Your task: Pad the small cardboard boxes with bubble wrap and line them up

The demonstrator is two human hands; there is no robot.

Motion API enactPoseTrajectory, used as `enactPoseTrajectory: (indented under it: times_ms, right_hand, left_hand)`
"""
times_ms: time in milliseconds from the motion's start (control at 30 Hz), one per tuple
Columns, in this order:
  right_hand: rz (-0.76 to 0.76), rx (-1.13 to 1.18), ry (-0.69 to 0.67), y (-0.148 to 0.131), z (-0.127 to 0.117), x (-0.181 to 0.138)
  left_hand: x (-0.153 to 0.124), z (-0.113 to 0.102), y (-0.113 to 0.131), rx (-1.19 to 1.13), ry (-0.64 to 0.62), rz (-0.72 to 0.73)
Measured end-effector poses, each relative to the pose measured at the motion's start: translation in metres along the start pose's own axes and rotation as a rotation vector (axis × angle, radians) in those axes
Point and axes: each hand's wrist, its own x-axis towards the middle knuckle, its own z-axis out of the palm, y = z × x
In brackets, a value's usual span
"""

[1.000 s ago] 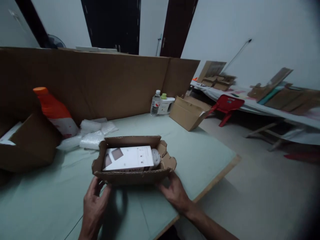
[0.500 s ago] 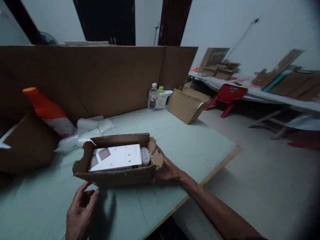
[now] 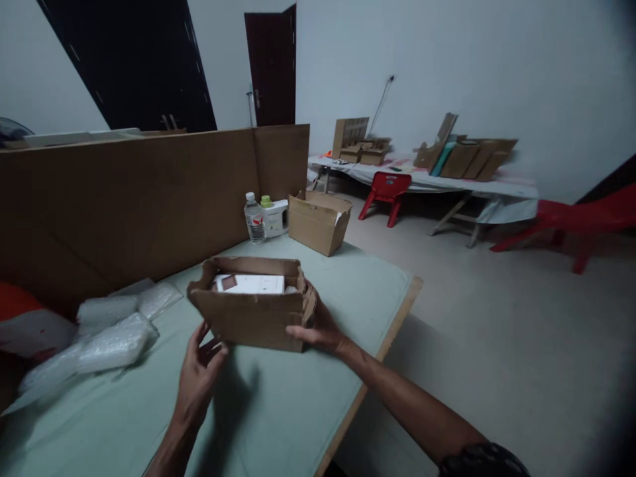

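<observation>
Right grip (image 3: 320,331) clasps carton (image 3: 253,320) holding white box (image 3: 256,284), left grip (image 3: 197,376) near

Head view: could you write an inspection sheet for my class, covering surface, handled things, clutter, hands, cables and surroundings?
Surface: table under pale green covering, brown edge showing.
Handled things: open cardboard box, ragged-edged, with a white carton inside.
Clutter: bubble wrap, clear bottle, green-capped white jug, second open box.
Hands: right hand grips the box's right end; left hand half-open at its lower left, contact unclear.
Cables: cord on the far wall.
Surroundings: cardboard panel, red chair, far table.
</observation>
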Motion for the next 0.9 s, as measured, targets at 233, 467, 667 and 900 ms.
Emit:
enactPoseTrajectory:
  times_ms: [233, 467, 667, 900]
  right_hand:
    - [0.076, -0.281, 0.267, 0.048, -0.074, 0.064]
    - [0.09, -0.417, 0.424, 0.102, -0.093, 0.109]
    - [0.117, -0.48, 0.456, 0.115, -0.087, 0.101]
    - [0.597, -0.873, 0.053, 0.086, -0.103, 0.093]
  left_hand:
    - [0.075, 0.095, 0.005, 0.057, -0.355, 0.067]
    - [0.148, 0.171, 0.006, 0.114, -0.454, 0.084]
    - [0.183, 0.223, -0.005, 0.137, -0.499, 0.107]
    - [0.175, 0.229, -0.032, 0.28, -0.46, 0.236]
